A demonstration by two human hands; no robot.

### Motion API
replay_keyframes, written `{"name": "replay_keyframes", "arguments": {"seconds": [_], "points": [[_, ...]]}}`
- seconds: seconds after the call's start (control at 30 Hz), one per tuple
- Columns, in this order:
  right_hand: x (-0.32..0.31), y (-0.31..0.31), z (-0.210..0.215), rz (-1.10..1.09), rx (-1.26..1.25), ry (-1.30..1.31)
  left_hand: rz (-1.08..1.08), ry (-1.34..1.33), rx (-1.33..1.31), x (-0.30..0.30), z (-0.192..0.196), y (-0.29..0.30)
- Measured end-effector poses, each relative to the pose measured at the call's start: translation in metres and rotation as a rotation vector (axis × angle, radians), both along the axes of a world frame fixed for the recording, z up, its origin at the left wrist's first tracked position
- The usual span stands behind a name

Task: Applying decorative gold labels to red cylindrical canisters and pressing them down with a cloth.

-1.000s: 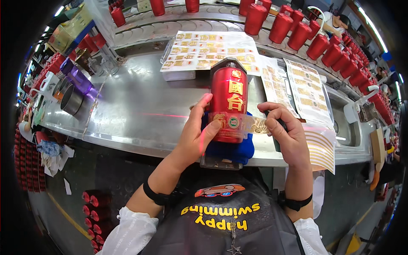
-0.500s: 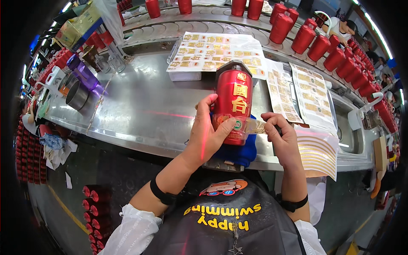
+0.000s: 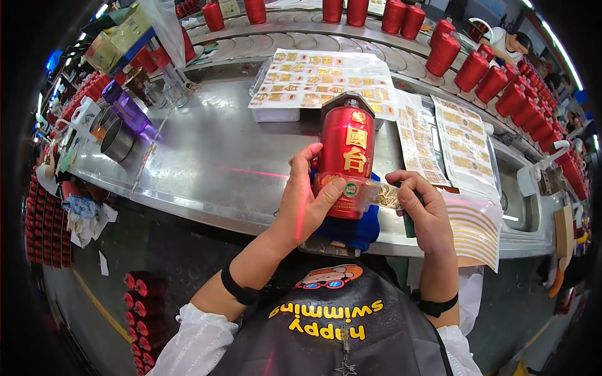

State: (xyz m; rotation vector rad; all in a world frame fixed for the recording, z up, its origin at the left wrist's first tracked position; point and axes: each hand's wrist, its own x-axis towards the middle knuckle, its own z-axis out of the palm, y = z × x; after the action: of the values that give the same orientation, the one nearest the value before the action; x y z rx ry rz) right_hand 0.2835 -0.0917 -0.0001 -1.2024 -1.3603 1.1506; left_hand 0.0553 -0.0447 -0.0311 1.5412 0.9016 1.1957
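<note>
A red bottle [image 3: 346, 141] with raised gold characters leans back against a dark angular holder [image 3: 332, 102]. My left hand [image 3: 304, 200] is wrapped round its left side, and the thumb presses on the lower front beside a small green round mark. A clear film strip with gold print [image 3: 382, 193] stretches from the bottle's lower front to my right hand [image 3: 427, 213]. There the thumb and fingers pinch its free end. Part of a dark object [image 3: 409, 224] shows under the right palm; its kind is hidden. A blue cloth [image 3: 360, 232] lies beneath the bottle's base.
Behind the bottle lie sheets of gold stickers [image 3: 323, 78], with more sheets [image 3: 464, 135] to the right. A sheet of curved gold strips [image 3: 473, 229] hangs over the steel table's [image 3: 207, 156] edge. Red bottles [image 3: 473, 70] line the conveyor. A purple bottle [image 3: 125, 108] stands left, a sink [image 3: 517, 182] right.
My right hand has moved slightly right and down, and more of the film strip shows, stretched between the bottle and my fingers. Bottles on the conveyor have shifted left.
</note>
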Motion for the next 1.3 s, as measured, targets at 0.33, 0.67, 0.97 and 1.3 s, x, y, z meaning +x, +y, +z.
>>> {"name": "replay_keyframes", "arguments": {"seconds": [0.33, 0.67, 0.97, 1.3], "points": [[0.022, -0.003, -0.010, 0.155, 0.076, -0.176, -0.035, -0.062, -0.039, -0.001, -0.001, 0.000], [0.018, -0.006, 0.019, 0.093, 0.179, -0.120, -0.082, 0.606, 0.671, 0.020, 0.062, 0.007], [0.022, -0.011, 0.027, -0.020, 0.399, -0.353, -0.171, 0.523, 0.631, 0.036, 0.066, 0.006], [-0.036, 0.013, 0.076, 0.173, 0.702, -0.514, -0.307, 0.151, 0.321, -0.024, 0.069, -0.001]]}}
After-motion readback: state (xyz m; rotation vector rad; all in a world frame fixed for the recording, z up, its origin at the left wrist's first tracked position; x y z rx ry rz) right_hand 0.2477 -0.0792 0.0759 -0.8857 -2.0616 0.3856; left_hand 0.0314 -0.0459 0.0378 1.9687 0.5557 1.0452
